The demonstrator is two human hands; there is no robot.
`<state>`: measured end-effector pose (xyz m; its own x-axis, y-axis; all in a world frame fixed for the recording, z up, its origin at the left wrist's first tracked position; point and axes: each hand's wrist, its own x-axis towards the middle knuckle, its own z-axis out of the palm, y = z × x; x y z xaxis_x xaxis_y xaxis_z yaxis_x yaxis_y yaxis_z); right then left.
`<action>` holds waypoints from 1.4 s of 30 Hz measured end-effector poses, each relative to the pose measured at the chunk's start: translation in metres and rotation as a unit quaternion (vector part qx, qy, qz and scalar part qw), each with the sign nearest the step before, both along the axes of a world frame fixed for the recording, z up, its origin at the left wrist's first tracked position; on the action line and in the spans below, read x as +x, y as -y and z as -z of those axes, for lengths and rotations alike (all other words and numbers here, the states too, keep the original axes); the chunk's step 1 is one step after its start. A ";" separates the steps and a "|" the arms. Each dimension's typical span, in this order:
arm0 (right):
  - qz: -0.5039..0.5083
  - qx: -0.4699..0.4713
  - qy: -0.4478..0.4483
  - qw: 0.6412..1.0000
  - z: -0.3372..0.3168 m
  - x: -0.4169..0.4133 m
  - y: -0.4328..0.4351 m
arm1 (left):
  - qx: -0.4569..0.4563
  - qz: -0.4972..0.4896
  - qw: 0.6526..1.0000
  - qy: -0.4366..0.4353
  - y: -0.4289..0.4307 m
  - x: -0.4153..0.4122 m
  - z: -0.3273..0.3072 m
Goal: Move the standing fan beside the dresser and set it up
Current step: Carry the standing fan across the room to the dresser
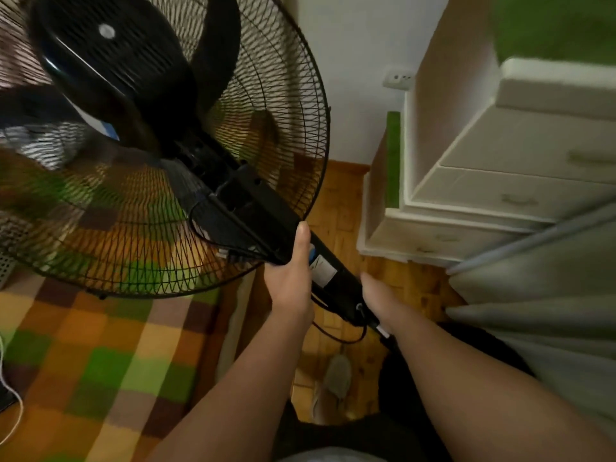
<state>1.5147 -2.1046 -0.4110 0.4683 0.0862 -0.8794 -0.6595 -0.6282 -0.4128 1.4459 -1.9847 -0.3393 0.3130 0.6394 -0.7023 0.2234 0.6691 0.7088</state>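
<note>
1. Here the black standing fan (160, 145) fills the upper left, its round wire cage tilted over the bed, its pole running down to the near right.
2. The left hand (291, 278) is clenched round the control column just below the cage, thumb lying up along it.
3. The right hand (383, 303) grasps the pole lower down, its fingers (370, 288) wrapped behind it and mostly hidden.
4. A white dresser (500, 181) stands at the far right, apart from the fan, with bare parquet floor (343, 208) between.
5. A checked blanket (100, 355) covers the bed on the left; a grey curtain (550, 311) hangs at the near right.
6. A wall socket (398, 80) sits just left of the dresser.
</note>
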 end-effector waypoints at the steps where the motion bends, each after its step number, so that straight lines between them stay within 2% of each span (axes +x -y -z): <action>1: -0.006 -0.004 -0.001 1.000 0.003 0.003 -0.010 | 0.007 -0.001 1.000 -0.001 -0.009 0.002 0.001; 9: 0.008 0.029 -0.033 0.999 0.027 0.021 -0.091 | 0.073 -0.012 0.997 0.013 -0.073 0.014 0.006; 23: -0.024 0.110 -0.019 0.993 0.057 0.047 -0.197 | 0.198 0.007 0.978 0.064 -0.168 0.036 0.025; 29: -0.009 0.140 -0.021 0.990 0.067 0.058 -0.214 | 0.229 0.019 0.971 0.064 -0.181 0.044 0.028; 34: 0.018 0.170 -0.059 0.983 0.076 0.074 -0.219 | 0.257 0.005 0.964 0.061 -0.176 0.058 0.035; 42: -0.039 0.261 -0.096 0.960 0.099 0.109 -0.210 | 0.270 -0.043 0.962 0.023 -0.140 0.092 0.023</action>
<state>1.6241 -1.8943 -0.5096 0.2763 0.5668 -0.7761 -0.7141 -0.4195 -0.5605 1.5380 -1.8443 -0.3623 0.2650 0.9317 -0.2483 0.1443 0.2162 0.9656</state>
